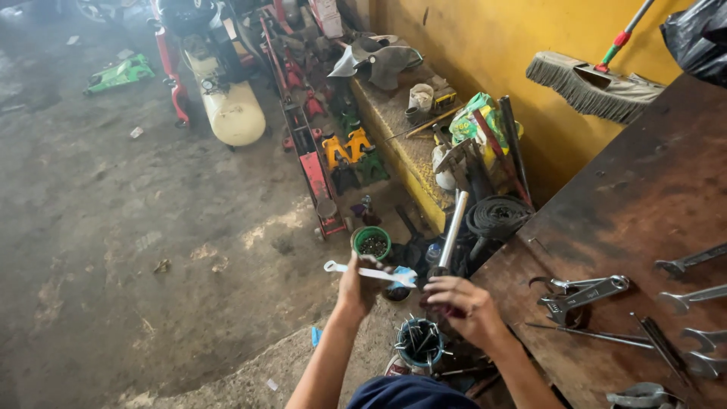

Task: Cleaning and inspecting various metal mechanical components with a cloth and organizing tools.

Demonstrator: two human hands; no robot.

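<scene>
Left hand (357, 286) grips pale wrench (371, 273); right hand (463, 303) closed on dark, possibly maroon part (447, 310).

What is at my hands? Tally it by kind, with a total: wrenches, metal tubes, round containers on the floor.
Wrench, held in the left hand: 1
Metal tube, just above the right hand: 1
Round containers: 2, the green tub and the blue can of tools
Total: 4
</scene>
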